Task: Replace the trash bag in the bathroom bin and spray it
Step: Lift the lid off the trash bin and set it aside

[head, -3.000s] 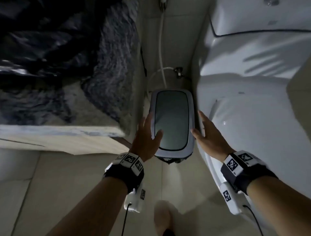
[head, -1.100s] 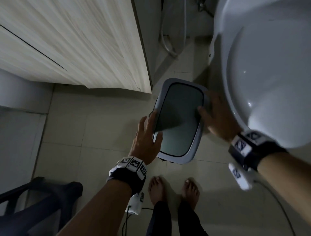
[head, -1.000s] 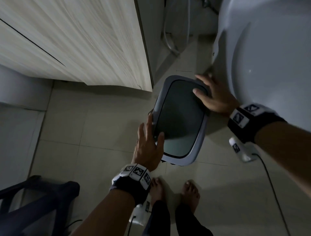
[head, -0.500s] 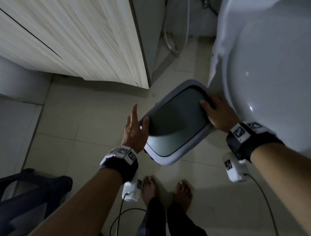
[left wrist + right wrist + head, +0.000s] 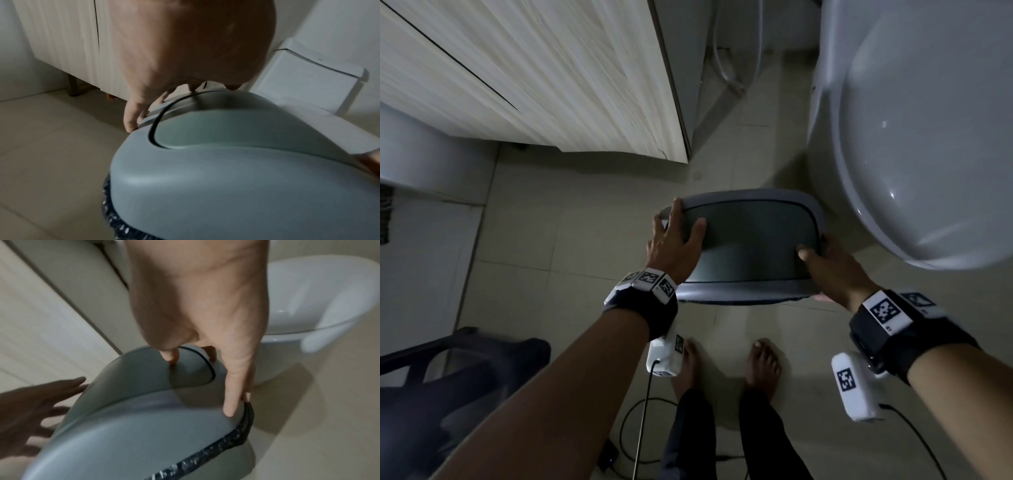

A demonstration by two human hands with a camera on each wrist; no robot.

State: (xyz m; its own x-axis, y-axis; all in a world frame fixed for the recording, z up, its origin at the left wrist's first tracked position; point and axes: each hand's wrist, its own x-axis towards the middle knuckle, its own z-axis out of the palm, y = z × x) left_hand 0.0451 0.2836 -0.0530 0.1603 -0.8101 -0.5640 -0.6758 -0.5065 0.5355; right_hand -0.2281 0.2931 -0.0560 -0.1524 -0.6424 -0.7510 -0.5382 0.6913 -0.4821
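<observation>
The bin [image 5: 743,246] stands on the tiled floor [image 5: 571,233], just in front of the person's bare feet [image 5: 762,363], between the wooden cabinet [image 5: 534,78] and the white toilet [image 5: 928,137], and close beside the toilet. Its grey lid [image 5: 226,162] is closed and sits on the body of the bin. The left hand [image 5: 671,246] lies on the left end of the lid with the fingers spread and mostly straight, the fingertips over the edge; it presses more than it grips. The right hand [image 5: 832,267] holds the right end: the thumb is on top of the lid and the other fingers go down around the rim, so this hand is grasping the lid's edge. In the right wrist view a strip of the dark trash bag [image 5: 226,444] shows under the rim of the lid, so I judge that the old bag is still inside the bin. The task seems to be only at its beginning. The lid is not yet taken off, the old bag is not yet pulled out, and no new bag and no spray bottle can be seen in these views. What is left is nearly everything: to open the bin, remove the bag, put in a fresh one, and spray.
</observation>
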